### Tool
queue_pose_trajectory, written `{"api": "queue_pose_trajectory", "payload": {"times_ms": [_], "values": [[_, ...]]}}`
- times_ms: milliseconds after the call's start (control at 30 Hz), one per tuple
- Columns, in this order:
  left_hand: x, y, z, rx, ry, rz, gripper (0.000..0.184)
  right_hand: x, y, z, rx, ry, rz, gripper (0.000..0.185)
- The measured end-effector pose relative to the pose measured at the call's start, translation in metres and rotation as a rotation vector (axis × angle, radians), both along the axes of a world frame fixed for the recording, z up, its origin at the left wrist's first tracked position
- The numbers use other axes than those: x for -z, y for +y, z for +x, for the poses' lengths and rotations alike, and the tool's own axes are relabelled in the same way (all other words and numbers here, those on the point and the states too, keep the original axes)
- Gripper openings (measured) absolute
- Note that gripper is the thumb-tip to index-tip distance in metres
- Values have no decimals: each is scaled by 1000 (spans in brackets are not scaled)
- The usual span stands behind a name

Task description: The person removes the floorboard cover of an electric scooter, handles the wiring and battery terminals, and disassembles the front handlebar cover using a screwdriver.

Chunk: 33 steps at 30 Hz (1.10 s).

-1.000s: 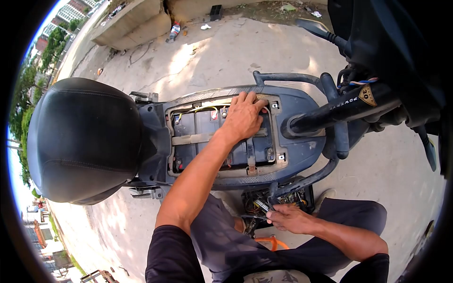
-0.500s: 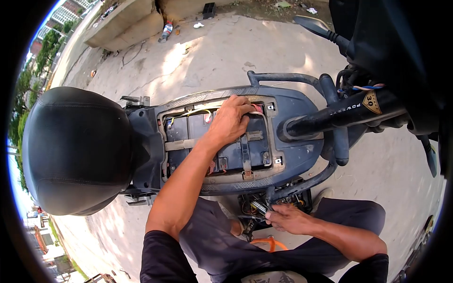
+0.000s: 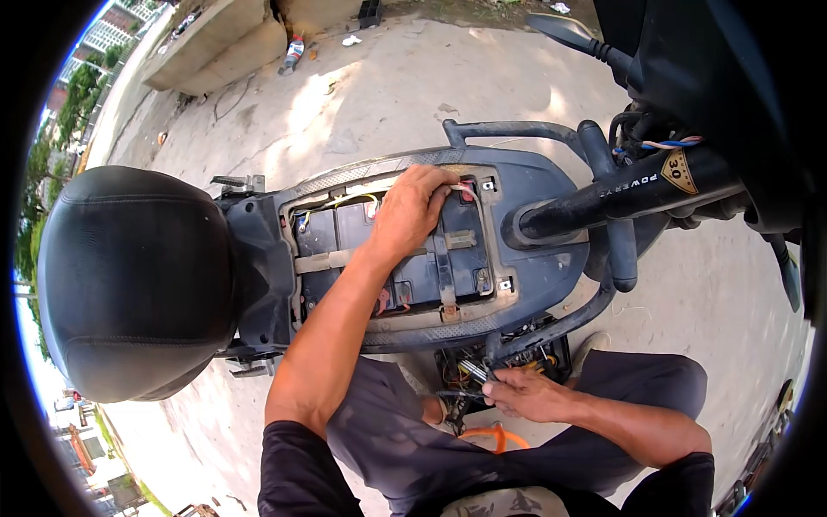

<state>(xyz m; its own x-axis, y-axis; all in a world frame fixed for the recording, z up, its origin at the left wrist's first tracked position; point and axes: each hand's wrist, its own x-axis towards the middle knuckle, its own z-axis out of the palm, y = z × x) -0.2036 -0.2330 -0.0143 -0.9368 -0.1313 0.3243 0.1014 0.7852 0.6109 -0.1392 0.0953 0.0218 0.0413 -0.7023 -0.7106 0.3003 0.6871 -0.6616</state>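
My left hand (image 3: pixel 412 209) reaches into the open floor compartment of an electric scooter, over dark batteries (image 3: pixel 319 233). Its fingers are closed at a pale wire (image 3: pixel 463 189), close to a red terminal cover (image 3: pixel 467 195) at the compartment's upper right corner. The fingertips are partly hidden. Grey straps (image 3: pixel 332 260) cross the batteries. Lower down, my right hand (image 3: pixel 527 394) is closed on a thin dark tool (image 3: pixel 465 394), whose exact kind I cannot make out. Beside it sits a black toolbox (image 3: pixel 560 345) filled with tools, some of them silver.
The scooter's black seat (image 3: pixel 138 284) stands at the left, its steering column (image 3: pixel 629 202) at the right. Tubular side bars (image 3: pixel 517 131) flank the footboard. An orange loop (image 3: pixel 498 438) lies between my legs. A bottle (image 3: pixel 294 53) and litter lie by a concrete block.
My left hand has shifted slightly left, showing more of the red terminal cover and pale wire. My right hand stays by the toolbox. The whole view has shifted a little.
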Motion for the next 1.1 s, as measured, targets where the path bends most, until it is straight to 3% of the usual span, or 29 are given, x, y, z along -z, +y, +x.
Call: {"api": "queue_pose_trajectory", "payload": {"times_ms": [100, 233, 367, 1100], "values": [[-4, 6, -5, -157, -126, 76, 13, -2, 1, 3, -6, 82, -26, 46], [1, 6, -5, -68, -10, -129, 15, 4, 3, 8, 6, 97, -44, 49], [5, 4, -2, -1, 68, -130, 26, 6, 10, 10, 22, 91, -34, 48], [-18, 23, 20, 111, -126, -338, 39, -7, 8, 11, 62, 21, -23, 40]]}}
